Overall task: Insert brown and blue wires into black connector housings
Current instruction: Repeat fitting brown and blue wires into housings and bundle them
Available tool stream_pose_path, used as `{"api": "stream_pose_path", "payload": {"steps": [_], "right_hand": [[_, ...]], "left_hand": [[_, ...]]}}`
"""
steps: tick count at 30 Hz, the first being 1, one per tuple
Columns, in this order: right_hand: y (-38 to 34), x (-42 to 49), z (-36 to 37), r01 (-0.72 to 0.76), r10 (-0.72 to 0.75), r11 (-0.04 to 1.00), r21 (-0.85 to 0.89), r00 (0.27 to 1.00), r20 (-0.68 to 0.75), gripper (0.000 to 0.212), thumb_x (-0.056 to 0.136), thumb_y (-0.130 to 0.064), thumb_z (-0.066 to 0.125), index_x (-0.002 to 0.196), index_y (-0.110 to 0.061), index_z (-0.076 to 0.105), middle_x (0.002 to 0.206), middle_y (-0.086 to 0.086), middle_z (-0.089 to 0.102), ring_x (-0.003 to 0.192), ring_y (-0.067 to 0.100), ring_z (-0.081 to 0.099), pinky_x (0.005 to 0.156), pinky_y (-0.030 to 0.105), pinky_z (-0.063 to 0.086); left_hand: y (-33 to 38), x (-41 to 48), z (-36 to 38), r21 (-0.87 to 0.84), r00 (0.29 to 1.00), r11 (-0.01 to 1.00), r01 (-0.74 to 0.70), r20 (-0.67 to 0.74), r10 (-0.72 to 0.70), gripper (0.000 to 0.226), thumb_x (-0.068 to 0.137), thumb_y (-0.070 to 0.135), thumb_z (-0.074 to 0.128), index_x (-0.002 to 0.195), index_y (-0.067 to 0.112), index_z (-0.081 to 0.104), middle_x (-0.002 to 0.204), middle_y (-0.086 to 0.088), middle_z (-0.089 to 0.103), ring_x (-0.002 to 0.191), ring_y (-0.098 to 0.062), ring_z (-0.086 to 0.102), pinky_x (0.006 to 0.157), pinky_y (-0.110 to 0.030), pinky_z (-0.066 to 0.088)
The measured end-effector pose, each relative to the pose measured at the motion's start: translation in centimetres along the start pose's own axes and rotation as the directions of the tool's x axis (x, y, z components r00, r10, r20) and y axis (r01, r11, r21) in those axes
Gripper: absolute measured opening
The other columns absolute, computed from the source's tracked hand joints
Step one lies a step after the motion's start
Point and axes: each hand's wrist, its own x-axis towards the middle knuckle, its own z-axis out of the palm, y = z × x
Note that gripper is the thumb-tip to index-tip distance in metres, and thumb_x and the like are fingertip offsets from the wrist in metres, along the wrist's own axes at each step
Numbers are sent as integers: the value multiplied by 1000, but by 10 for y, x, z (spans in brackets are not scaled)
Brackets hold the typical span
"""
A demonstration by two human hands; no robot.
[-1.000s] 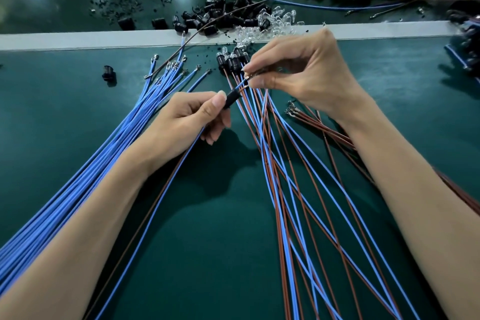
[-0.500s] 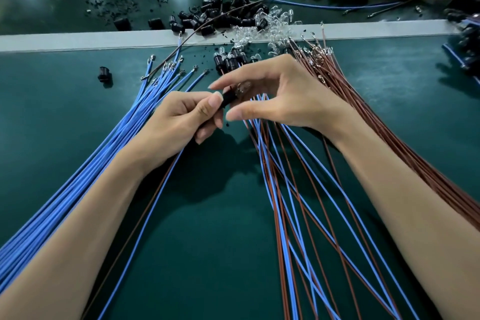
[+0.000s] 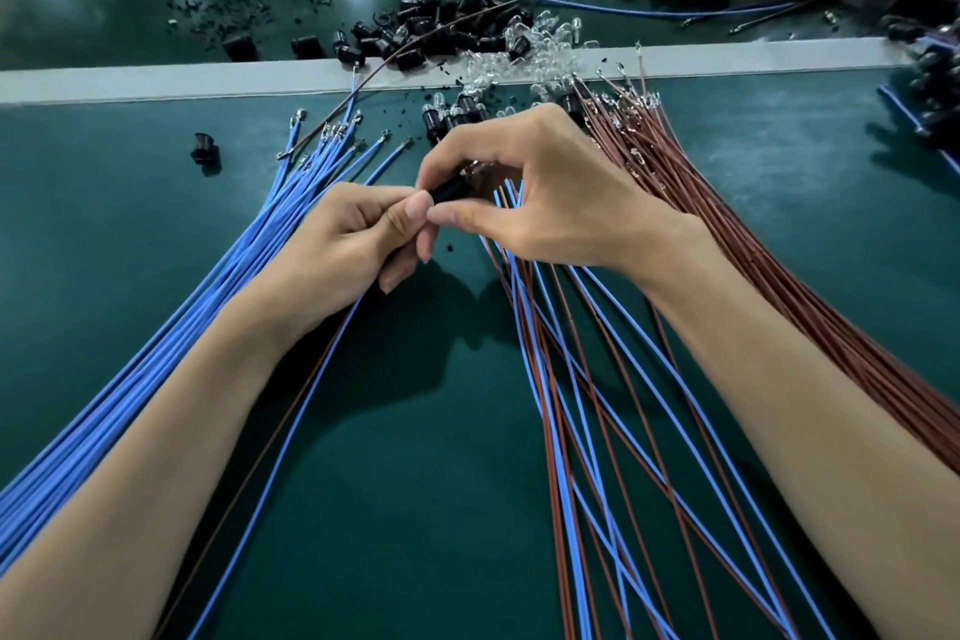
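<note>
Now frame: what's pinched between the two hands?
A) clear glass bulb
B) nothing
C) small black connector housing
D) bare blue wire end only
C: a small black cylindrical connector housing shows between the left hand, whose thumb grip closes on its near end, and the right hand, whose index finger and thumb curl round it.

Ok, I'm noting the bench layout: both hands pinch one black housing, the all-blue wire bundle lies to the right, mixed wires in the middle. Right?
One slip: the head view shows the all-blue wire bundle on the left, beside the left hand. That hand and the right hand do pinch the black housing, with the mixed wires in the middle.
</note>
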Motion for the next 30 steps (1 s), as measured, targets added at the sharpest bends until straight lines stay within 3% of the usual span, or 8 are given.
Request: {"api": "stream_pose_path", "payload": {"steps": [3, 7, 10, 17, 23, 26, 28, 30], "right_hand": [[-1, 1, 1, 19, -19, 1000, -1, 1000, 13, 17, 81, -14, 73, 95, -3, 72, 84, 0, 72, 74, 9, 66, 73, 26, 53], [1, 0, 0, -34, 33, 999, 38, 999, 24, 17, 79, -16, 76, 87, -1, 71, 76, 3, 71, 65, 16, 62, 62, 28, 50], [0, -2, 2, -42, 39, 998, 51, 998, 44, 16, 83, -14, 72, 83, 1, 66, 74, 9, 69, 60, 20, 57, 58, 33, 47], [9, -7, -8, -111, 100, 983, 144, 992, 80, 14, 83, -7, 70, 87, 5, 65, 82, 11, 68, 73, 24, 64, 71, 38, 53], [13, -6, 0, -206, 241, 881, 426, 970, -30, 11, 85, 1, 66, 96, 2, 62, 79, 4, 63, 68, 7, 58, 66, 19, 48], [16, 4, -2, -208, 432, 724, 657, 880, -198, 20, 88, 1, 60, 106, -5, 53, 81, 4, 64, 69, 9, 62, 69, 21, 51], [22, 18, -8, -250, 585, 669, 700, 759, -287, 17, 91, -4, 57, 106, -9, 52, 79, 5, 65, 65, 10, 61, 66, 23, 51], [29, 31, -18, -392, 661, 675, 625, 698, -276, 7, 93, -9, 54, 98, -11, 58, 71, 1, 62, 57, 8, 57, 58, 21, 47]], "left_hand": [[-2, 0, -1, 13, 1000, 1000, -3, -8, 3, 41, 95, 28, 40, 60, 30, 61, 40, 8, 40, 40, -8, 32, 45, -19, 26], [-3, -1, -2, 35, 999, 999, -31, 33, 30, 41, 89, 59, 46, 64, 30, 61, 41, 8, 42, 41, -8, 31, 46, -20, 26], [-5, 0, -3, 35, 999, 999, -34, 40, 32, 42, 86, 64, 46, 64, 31, 59, 41, 9, 42, 41, -7, 31, 45, -17, 26], [-6, 2, -2, 123, 999, 991, -47, 27, 44, 36, 94, 37, 42, 60, 29, 52, 40, 6, 38, 38, -11, 31, 42, -23, 25], [-1, 2, -3, 99, 996, 995, -8, 85, -1, 36, 95, 26, 40, 66, 19, 60, 49, -2, 56, 48, -10, 49, 52, -19, 36], [2, 2, 2, 173, 985, 985, -15, 171, -15, 28, 92, 25, 50, 78, 12, 70, 62, -2, 67, 61, -12, 58, 60, -19, 43], [2, 1, 4, 251, 982, 967, -47, 189, -1, 17, 87, 31, 61, 77, 23, 72, 67, -2, 68, 68, -25, 59, 63, -41, 46], [3, 0, 4, 238, 985, 970, -49, 174, 7, 19, 82, 41, 60, 75, 29, 72, 70, -4, 69, 72, -34, 60, 66, -50, 44]]}}
